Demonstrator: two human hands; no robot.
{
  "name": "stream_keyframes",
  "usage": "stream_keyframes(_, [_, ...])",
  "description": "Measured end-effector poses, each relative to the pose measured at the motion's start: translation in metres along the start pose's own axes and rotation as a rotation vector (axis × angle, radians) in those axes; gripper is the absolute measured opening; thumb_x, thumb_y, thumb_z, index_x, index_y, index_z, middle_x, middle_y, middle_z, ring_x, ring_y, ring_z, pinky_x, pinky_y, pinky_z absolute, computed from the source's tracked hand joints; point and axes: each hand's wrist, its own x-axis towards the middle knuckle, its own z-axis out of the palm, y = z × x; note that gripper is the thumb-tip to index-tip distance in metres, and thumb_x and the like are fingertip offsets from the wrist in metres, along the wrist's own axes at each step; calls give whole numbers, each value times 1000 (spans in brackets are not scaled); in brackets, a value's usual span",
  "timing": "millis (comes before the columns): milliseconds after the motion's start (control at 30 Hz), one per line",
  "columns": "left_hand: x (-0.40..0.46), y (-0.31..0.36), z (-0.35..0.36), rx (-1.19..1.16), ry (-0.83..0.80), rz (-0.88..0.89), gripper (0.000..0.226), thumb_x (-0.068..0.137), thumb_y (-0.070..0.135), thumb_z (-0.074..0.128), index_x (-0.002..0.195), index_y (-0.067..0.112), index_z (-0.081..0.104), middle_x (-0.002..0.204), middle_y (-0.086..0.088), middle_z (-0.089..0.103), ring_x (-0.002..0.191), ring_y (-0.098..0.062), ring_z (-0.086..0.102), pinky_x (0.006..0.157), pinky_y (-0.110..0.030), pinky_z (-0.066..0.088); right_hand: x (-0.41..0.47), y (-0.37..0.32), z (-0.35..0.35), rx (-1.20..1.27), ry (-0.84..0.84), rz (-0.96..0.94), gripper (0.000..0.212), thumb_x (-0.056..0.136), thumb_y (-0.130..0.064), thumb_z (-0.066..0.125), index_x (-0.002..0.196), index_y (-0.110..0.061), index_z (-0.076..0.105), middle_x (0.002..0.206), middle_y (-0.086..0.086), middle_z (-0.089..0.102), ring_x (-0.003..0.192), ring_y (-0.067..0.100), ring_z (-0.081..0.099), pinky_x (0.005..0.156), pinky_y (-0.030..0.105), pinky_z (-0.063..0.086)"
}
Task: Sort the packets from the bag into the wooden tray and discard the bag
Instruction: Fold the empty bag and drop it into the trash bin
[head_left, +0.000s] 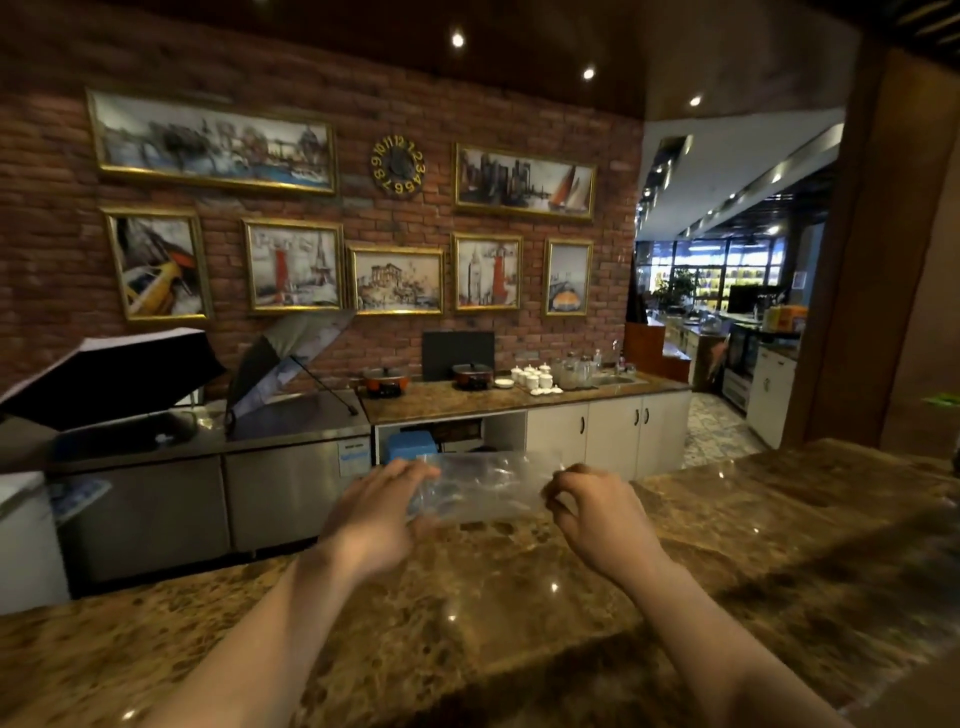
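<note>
- Both hands are up over the far edge of the counter, holding a clear crinkled plastic bag stretched between them.
- Left hand has its fingers curled onto the bag's left end, though it's a bit motion-blurred so I can't tell how tight the hold is.
- Right hand is pinching the bag's right end between thumb and fingertips.
- Bag looks see-through and flat; can't make out any packets inside it.
- Under the forearms is a glossy brown speckled stone counter.
- Beyond that, a steel fridge unit on the left and white cabinets under a back counter with white teacups and two pots.
- Behind it all, a red brick wall with gold-framed paintings and a round clock.
</note>
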Motion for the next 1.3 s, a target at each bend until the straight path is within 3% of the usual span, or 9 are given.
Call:
stream_keyframes(133, [10, 5, -42, 53, 115, 75, 55, 91, 45, 66, 140, 37, 45, 144, 9, 48, 131, -17, 48, 102, -37, 43, 19, -17, -33, 63, 70, -45, 14, 95, -24, 66, 107, -25, 73, 104, -7, 69, 94, 12, 64, 82, 27, 55])
stream_keyframes(333, [8, 13, -83, 72, 236, 124, 55, 88, 41, 71, 137, 35, 48, 138, 7, 53, 124, -18, 55, 100, -41, 48, 35, -39, -64, 52, 153, -63, 14, 94, -26, 67, 106, -25, 73, 106, -6, 69, 95, 16, 64, 82, 36, 57])
stream_keyframes(500, [-9, 10, -102, 87, 284, 140, 55, 85, 37, 75, 135, 29, 54, 135, 2, 59, 120, -20, 58, 96, -38, 51, 35, -52, -66, 110, 153, -91, 11, 92, -24, 71, 103, -27, 73, 105, -7, 69, 97, 14, 63, 82, 32, 55])
stream_keyframes(667, [-36, 0, -114, 132, 229, 30, 55, 88, 46, 68, 137, 36, 47, 145, 6, 52, 127, -19, 54, 99, -41, 50, 33, -72, -54, 145, 135, -132, 13, 92, -21, 71, 105, -24, 73, 107, -6, 69, 98, 14, 62, 80, 27, 50])
stream_keyframes(833, [-75, -18, -125, 231, 265, -77, 55, 89, 47, 67, 140, 36, 47, 147, 6, 50, 130, -20, 52, 97, -38, 49, 31, -104, -34, 182, 91, -225, 18, 91, -18, 72, 106, -27, 71, 108, -6, 70, 98, 16, 66, 84, 35, 59])
stream_keyframes(1067, [-153, -65, -154, 184, 308, -257, 55, 90, 36, 70, 139, 36, 47, 147, 8, 47, 132, -17, 47, 100, -34, 43, 17, -190, -4, 278, 16, -322, 16, 91, -23, 71, 107, -25, 72, 107, -4, 71, 100, 17, 65, 87, 40, 58])
stream_keyframes(1200, [-227, -109, -193, 201, 367, -370, 57, 89, 38, 70, 140, 39, 45, 146, 9, 48, 128, -18, 50, 101, -36, 48, 5, -275, 15, 339, -18, -451, 11, 90, -22, 69, 100, -25, 72, 101, -5, 71, 94, 17, 67, 79, 40, 58])
stream_keyframes(1300, [-302, -149, -231, 274, 393, -455, 54, 89, 42, 69, 139, 38, 47, 143, 10, 51, 128, -18, 51, 105, -35, 44, -15, -361, 29, 388, -2, -533, 8, 90, -21, 70, 96, -24, 75, 99, -1, 74, 93, 25, 69, 74, 42, 56])
